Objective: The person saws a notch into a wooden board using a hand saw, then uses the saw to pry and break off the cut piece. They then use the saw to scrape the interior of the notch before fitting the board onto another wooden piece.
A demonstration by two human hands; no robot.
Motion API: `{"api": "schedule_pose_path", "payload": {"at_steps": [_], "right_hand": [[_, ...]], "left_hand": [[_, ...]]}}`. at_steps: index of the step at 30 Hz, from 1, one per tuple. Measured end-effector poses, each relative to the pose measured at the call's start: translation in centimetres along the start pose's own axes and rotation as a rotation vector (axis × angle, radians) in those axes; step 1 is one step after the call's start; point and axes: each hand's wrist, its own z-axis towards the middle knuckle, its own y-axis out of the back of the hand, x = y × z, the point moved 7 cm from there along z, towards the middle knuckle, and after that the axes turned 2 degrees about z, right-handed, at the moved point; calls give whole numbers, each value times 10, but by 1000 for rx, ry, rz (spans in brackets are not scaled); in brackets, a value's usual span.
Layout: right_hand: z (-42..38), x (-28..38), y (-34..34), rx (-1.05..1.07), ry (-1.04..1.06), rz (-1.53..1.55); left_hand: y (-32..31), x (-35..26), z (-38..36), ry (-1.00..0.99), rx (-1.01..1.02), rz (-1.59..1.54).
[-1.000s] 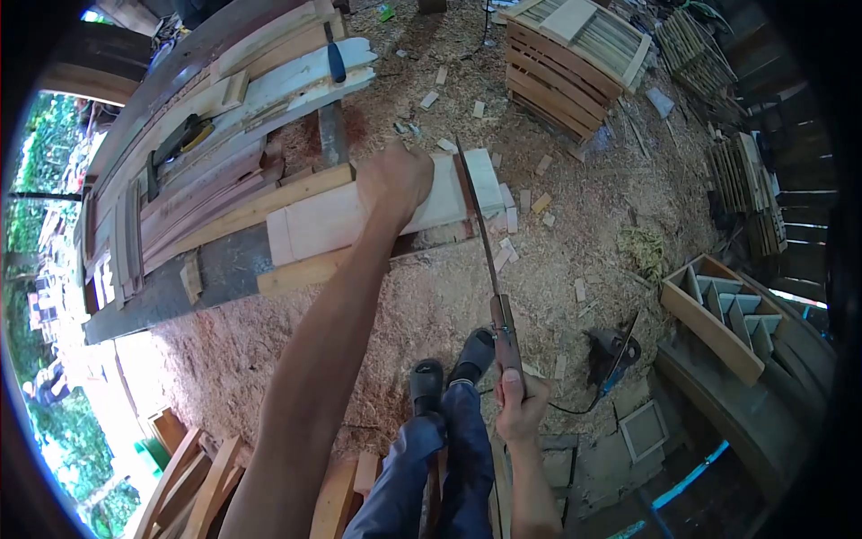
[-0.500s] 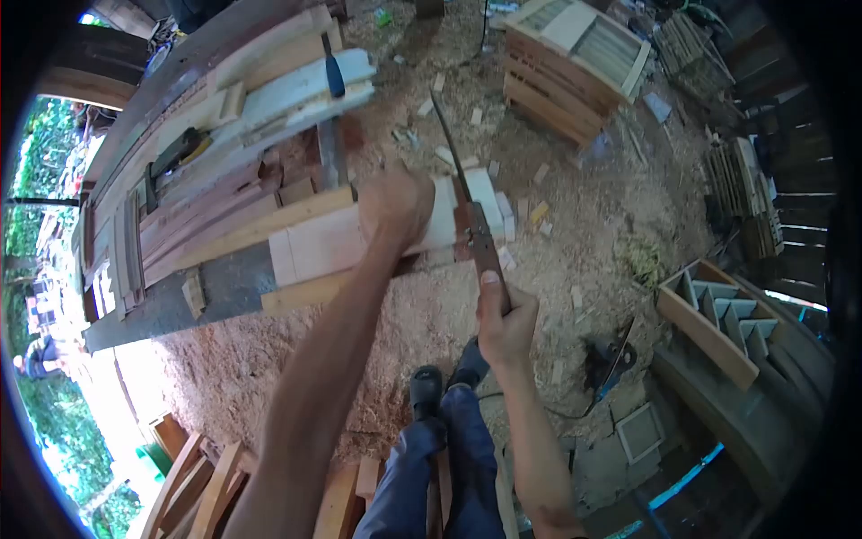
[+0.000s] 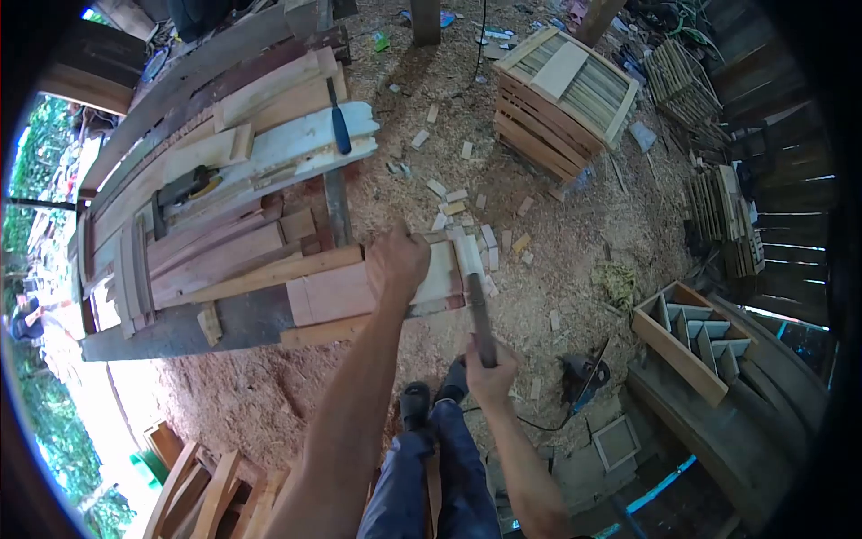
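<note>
My left hand (image 3: 397, 262) is closed on a pale wooden board (image 3: 332, 295), its fingers curled toward the far edge. My right hand (image 3: 491, 377) grips the wooden handle of a handsaw (image 3: 479, 319) just off the board's right end. The saw is seen nearly end-on, so most of its blade is hard to make out. It lies close to a pale strip (image 3: 468, 254) at that end. The board rests on the workbench (image 3: 256, 316), among other planks.
On the bench lie stacked planks (image 3: 215, 256), a blue-handled chisel (image 3: 340, 130) and a hand plane (image 3: 187, 187). Small offcuts (image 3: 456, 196) and shavings cover the floor. A slatted wooden crate (image 3: 549, 117) stands beyond; a compartmented box (image 3: 687, 346) and an angle grinder (image 3: 584, 377) are at right.
The saw has come back toward me and its blade now points more nearly away from my view. My right hand has moved lower. My left hand stays on the board; the camera view has shifted.
</note>
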Motion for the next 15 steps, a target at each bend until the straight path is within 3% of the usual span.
{"api": "schedule_pose_path", "payload": {"at_steps": [2,4,6,9,15], "right_hand": [[15,14,1,-58,15,21],[56,29,0,-134,-194,-80],[87,12,-13,-225,-193,-87],[106,7,-40,-58,-337,-237],[111,7,-50,-120,-442,-349]], "left_hand": [[5,-5,-7,1,74,66],[5,-7,-8,-12,79,52],[4,-8,-6,-26,72,34],[5,-10,-7,-40,47,19],[0,-9,-5,-4,100,63]]}}
